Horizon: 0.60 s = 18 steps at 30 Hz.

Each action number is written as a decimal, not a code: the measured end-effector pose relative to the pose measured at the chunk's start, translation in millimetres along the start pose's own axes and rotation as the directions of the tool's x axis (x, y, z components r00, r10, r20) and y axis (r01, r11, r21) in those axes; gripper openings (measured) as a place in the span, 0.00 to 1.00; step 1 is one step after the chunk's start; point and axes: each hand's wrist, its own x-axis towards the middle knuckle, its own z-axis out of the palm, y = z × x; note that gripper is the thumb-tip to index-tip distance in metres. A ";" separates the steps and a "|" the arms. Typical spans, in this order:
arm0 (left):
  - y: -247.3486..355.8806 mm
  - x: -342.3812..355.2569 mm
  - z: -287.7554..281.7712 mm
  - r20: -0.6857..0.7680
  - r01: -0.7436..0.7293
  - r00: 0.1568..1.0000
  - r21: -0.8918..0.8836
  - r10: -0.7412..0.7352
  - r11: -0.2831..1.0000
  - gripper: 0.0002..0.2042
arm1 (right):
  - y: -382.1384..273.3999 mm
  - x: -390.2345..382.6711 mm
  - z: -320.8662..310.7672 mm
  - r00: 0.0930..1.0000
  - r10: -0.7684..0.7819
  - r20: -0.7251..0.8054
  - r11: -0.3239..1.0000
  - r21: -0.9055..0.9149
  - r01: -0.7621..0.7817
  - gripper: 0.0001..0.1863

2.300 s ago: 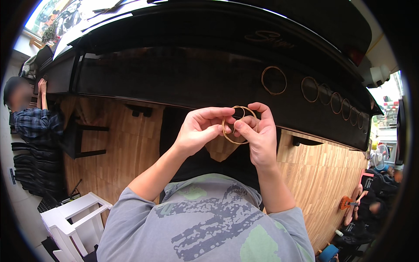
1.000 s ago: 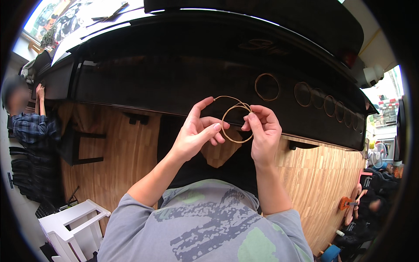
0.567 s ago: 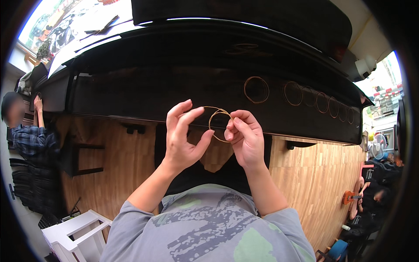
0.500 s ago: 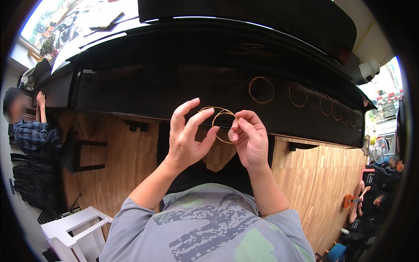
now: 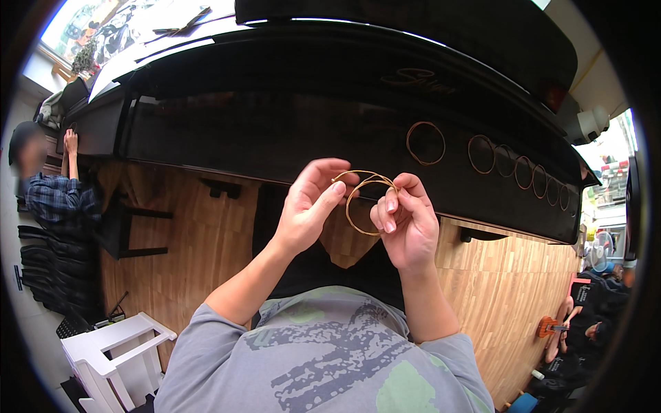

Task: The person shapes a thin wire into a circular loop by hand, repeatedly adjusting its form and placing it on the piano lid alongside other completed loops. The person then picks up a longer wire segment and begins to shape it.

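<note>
Honestly, that coil point(image 5: 349, 215) between your hands looks light and springy, probably slick and easy to kink, so pinch the bundled strands, not the tail point(image 5: 353, 171). Your right hand point(image 5: 412, 230) has it thumb-to-finger. Your left hand point(image 5: 306, 210) is half-curled by the tail; can't tell if it's gripping. Half a second ago those fingers were spread wider.

To the left of the left hand point(image 5: 315, 203), the black cabinet point(image 5: 213, 131) leaves a way along its face. Beyond the right hand point(image 5: 410, 230) and rightward, wire rings point(image 5: 445, 143) obstruct it. Between both hands, the wire coil point(image 5: 348, 208) spans the gap.
</note>
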 end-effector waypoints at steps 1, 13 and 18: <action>0.5 -1.2 -1.6 0.086 0.145 0.987 -0.095 -0.137 0.985 0.11 | 0.1 -0.2 1.1 1.000 0.007 0.002 1.000 0.019 -0.007 0.09; 0.9 -4.0 5.9 0.006 -0.050 0.999 0.432 0.053 0.900 0.08 | -21.2 4.7 21.5 0.897 -0.270 0.350 0.040 -0.927 0.374 0.17; 7.8 -2.6 7.5 0.006 -0.049 0.999 0.454 0.052 0.890 0.09 | -24.0 9.1 19.3 0.905 -0.239 0.352 0.128 -0.912 0.389 0.14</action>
